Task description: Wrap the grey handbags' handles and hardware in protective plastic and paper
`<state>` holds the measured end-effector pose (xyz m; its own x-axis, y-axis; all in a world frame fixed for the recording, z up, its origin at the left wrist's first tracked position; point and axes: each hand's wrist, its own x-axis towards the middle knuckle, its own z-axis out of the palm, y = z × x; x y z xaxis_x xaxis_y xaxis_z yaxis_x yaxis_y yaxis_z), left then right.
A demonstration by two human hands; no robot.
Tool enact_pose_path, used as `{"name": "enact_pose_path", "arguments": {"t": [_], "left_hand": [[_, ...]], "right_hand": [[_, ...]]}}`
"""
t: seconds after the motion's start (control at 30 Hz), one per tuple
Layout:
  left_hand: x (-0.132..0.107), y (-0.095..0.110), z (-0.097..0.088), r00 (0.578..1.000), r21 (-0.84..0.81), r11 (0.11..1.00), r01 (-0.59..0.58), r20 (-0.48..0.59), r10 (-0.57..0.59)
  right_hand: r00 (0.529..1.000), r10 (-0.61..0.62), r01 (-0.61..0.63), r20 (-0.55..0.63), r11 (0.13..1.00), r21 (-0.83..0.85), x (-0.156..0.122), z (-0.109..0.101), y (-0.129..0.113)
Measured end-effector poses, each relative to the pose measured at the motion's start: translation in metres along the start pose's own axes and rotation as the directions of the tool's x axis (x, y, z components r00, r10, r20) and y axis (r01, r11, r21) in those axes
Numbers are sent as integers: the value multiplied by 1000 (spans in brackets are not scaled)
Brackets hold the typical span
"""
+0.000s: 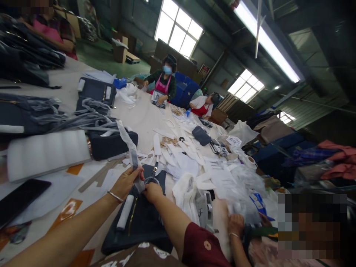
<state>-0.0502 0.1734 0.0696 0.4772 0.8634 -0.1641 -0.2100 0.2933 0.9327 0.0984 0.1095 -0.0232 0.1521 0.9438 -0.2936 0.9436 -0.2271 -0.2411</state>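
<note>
Wrap [128, 141], thin and cloudy, sticks up in a long strip just left of the middle of the frame. The left hand [130, 181] pinches its low end. The right hand [154, 192] is curled closed just beside it; I cannot tell if it grips the wrap or a strap [151, 180]. 1 dark bag [150, 218] lies under the 2 hands, low in the middle of the frame, with a gold zip [132, 217] and a white roll [125, 212] on it. A phone [23, 200] is at the lower left. Above it, fat white foam [48, 154] lies on the bench [135, 115]. White paper [183, 163] is spread right of the bag. 2 people in aprons, 1 pink [161, 87] and 1 red [200, 110], are near the top middle. Another person's hand [236, 224] is at the lower right.
</note>
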Motion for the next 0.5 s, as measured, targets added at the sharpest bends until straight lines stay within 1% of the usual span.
{"name": "enact_pose_path", "arguments": {"t": [0.13, 0.2, 0.27, 0.33, 0.4, 0.43, 0.5], "left_hand": [[-2, -3, 7, 1000, 50, 998, 28, 7, -28], [-1, -5, 9, 999, 46, 998, 41, 17, -42], [1, -6, 8, 999, 45, 998, 33, 17, -34], [5, -6, 6, 1000, 62, 998, 6, 17, -7], [8, -4, 5, 1000, 82, 997, -8, 16, 6], [9, -3, 5, 1000, 83, 997, -5, 13, 4], [12, -1, 5, 1000, 56, 998, 7, 6, -7]], "right_hand": [[1000, -5, 5, -1, 1000, 5, 11, 12, -5], [1000, 16, -17, 22, 1000, 9, 11, 12, -5], [1000, 5, -6, 11, 998, 56, 7, 7, -5], [996, -77, 83, -45, 983, 162, -2, -1, -3], [980, -160, 187, -116, 940, 287, -11, -9, -3], [974, -172, 214, -150, 916, 340, -15, -13, -4], [965, -154, 230, -212, 883, 408, -21, -17, -6]]}}
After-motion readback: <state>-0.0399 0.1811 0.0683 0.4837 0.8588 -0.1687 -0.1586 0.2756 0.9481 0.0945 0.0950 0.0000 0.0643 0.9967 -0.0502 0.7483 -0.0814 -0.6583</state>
